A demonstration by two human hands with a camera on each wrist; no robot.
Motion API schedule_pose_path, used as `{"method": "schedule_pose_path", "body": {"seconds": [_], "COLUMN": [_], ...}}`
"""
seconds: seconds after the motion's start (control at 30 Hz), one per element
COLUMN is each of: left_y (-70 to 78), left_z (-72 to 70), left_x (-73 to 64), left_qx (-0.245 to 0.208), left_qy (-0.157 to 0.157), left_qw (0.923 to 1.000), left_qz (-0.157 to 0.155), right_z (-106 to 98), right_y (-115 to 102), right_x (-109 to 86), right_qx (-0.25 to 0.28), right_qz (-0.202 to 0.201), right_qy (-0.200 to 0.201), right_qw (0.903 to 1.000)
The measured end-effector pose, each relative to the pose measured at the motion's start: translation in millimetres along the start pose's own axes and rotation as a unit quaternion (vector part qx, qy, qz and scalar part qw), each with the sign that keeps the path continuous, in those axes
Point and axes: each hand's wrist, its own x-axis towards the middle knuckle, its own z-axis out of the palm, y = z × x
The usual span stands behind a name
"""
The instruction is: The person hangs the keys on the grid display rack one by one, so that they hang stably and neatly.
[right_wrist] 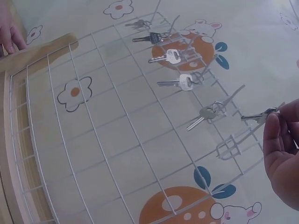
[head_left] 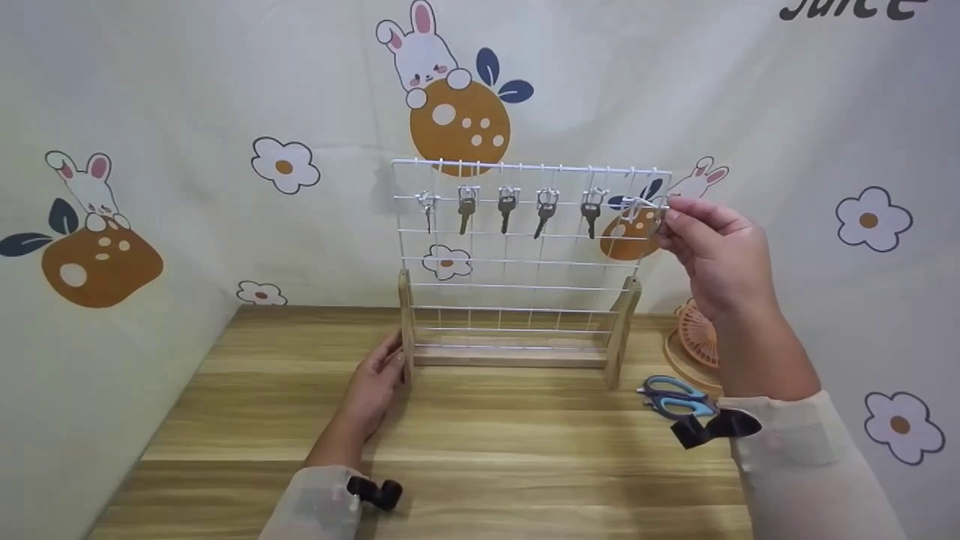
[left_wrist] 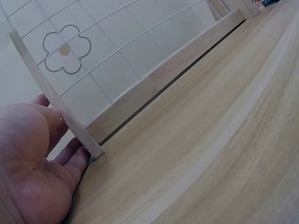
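Observation:
A white wire grid rack stands upright between wooden legs. Several keys hang from hooks in a row near its top. At the upper right corner of the rack, my right hand pinches a silver key between thumb and fingers. Beside that key, a bare white hook juts from the grid. Low on the other side, my left hand grips the left wooden leg near its foot. In the left wrist view, its fingers reach around the leg's lower end.
Scissors with blue and grey handles lie on the wooden table, right of the rack. Behind them sits a round peach-coloured slatted object, partly covered by my right forearm. A patterned cloth hangs behind the rack.

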Motion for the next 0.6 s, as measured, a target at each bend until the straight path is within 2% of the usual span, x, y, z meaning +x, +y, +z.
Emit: {"method": "schedule_pose_path", "body": {"seconds": [0.23,0.6], "left_y": [-0.1,0.9], "left_z": [0.8,-0.1], "left_x": [1.6,0.5], "left_qx": [0.009,0.008], "left_qy": [0.005,0.000], "left_qw": [0.9999,1.0000], "left_qz": [-0.012,0.001], "right_z": [-8.5,-27.8], "right_y": [14.2,52.7], "right_x": [-0.8,-14.2], "right_qx": [-0.001,-0.037], "right_qz": [0.014,0.046], "right_qy": [0.007,0.028], "right_qw": [0.9999,0.9979]}}
